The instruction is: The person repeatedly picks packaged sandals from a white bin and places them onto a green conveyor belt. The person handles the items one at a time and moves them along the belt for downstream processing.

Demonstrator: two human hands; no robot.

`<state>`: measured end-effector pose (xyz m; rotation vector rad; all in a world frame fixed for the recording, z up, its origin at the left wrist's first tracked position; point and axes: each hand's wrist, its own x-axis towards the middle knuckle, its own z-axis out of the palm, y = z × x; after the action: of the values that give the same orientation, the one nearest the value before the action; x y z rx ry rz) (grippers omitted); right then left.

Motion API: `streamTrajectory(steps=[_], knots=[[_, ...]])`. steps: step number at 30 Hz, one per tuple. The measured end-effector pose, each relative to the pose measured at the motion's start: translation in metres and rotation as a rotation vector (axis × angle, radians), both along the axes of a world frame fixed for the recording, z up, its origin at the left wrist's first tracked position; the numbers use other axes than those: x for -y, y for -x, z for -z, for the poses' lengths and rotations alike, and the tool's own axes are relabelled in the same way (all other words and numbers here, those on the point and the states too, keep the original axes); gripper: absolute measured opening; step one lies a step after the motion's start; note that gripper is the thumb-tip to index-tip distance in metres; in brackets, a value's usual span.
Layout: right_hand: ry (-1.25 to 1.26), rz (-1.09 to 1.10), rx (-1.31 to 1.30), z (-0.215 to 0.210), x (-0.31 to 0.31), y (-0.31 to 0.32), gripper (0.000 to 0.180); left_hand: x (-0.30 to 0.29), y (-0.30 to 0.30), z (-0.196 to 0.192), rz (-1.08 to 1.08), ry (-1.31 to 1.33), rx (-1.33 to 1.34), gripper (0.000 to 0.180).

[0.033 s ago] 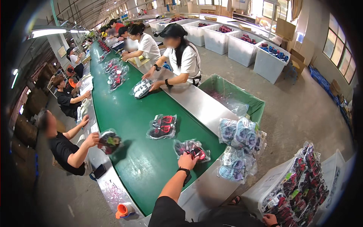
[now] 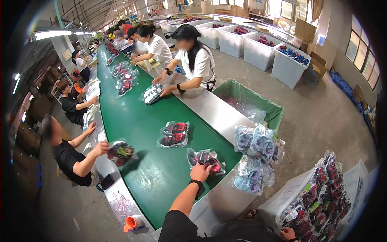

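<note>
The left hand (image 2: 200, 172) rests its fingers on a clear-bagged pair of red-and-black shoes (image 2: 206, 160) lying on the green belt (image 2: 137, 121), near its right edge. The bag looks light, soft and slippery; pinching the film's edge or gripping a shoe through it seems surest. The right hand (image 2: 288, 233), low at right, touches bagged shoes in a white bin (image 2: 282, 205); its grip is unclear.

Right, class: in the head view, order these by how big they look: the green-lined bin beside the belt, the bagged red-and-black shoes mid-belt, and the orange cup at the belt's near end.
1. Green-lined bin, clearly largest.
2. Clear bag of red-and-black shoes.
3. Orange plastic cup, smallest, though it sits nearest the camera.
</note>
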<state>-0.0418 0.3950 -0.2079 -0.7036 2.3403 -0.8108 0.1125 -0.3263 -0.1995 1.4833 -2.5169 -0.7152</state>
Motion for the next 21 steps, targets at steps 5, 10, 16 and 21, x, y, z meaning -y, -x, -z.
streamTrajectory(steps=[5, 10, 16, 21], knots=[[-0.107, 0.17, 0.325, 0.007, 0.003, 0.002, 0.027, -0.005, -0.029, 0.04, -0.539, -0.047, -0.376, 0.058], [-0.279, 0.132, 0.377, 0.001, 0.008, 0.008, 0.03, -0.006, -0.016, 0.068, -0.489, -0.194, -0.148, 0.09], [-0.245, 0.142, 0.137, -0.021, 0.023, -0.003, 0.028, 0.006, 0.02, 0.08, -0.305, -0.311, -0.421, 0.099], [-0.24, 0.106, 0.092, -0.021, 0.023, -0.012, 0.03, 0.007, 0.038, 0.096, -0.639, -0.45, -0.582, 0.123]])
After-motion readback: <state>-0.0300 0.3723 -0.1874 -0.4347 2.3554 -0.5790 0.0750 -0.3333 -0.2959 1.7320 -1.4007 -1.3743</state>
